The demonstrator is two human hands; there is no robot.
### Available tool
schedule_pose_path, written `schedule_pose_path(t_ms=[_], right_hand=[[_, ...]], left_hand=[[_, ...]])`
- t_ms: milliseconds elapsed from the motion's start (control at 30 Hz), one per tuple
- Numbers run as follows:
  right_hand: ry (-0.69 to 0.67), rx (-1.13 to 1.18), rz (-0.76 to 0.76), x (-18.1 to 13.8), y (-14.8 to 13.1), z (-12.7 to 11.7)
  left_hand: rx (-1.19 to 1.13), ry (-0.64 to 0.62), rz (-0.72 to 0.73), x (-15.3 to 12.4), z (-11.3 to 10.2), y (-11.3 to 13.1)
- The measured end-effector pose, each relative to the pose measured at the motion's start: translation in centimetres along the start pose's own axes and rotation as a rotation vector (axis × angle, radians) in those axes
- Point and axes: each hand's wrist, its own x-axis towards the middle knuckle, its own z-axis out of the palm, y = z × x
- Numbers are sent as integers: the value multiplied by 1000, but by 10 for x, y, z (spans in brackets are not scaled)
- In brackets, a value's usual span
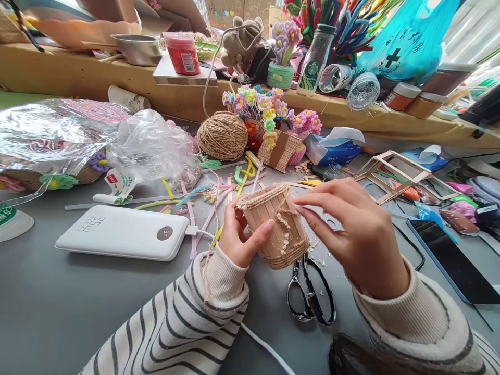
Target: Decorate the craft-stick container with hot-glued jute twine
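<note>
A small cup of flat wooden sticks (pixel 269 216), bound with twine at its rim and base, is tilted in my left hand (pixel 240 237). My left fingers wrap its side, with the thumb across the front. A pale, knotted cord (pixel 284 234) runs down the front of the cup. At the cup's upper right, my right hand (pixel 351 229) is closed in a pinch on a short strand of twine, its tip mostly hidden by the fingers. Black-handled scissors (pixel 312 297) lie under the cup, their blades partly hidden. Loose twine (pixel 207 271) trails over my left sleeve.
A white power bank (pixel 125 234) with a cable lies left. Behind are a twine ball (pixel 222 135), fluffy flowers (pixel 269 109) and scattered stem pieces (pixel 191 213). A phone (pixel 457 260) and a stick frame (pixel 394 172) lie right. A glass bottle (pixel 315 62) stands on the shelf.
</note>
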Motion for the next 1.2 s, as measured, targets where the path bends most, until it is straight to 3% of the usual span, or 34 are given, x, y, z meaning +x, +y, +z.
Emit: schedule_pose_path(t_ms=[267,900,1100,1200], right_hand=[[4,-110,-84,-3,-12,7],[83,-367,-209,-8,-16,17],[104,-376,-149,-4,-10,11],[119,-354,-58,-2,0,9]], left_hand=[[94,101,28,-4,2,1],[112,78,-17,-3,2,0],[10,140,-18,2,0,-3],[-153,146,-93,9,-7,1]])
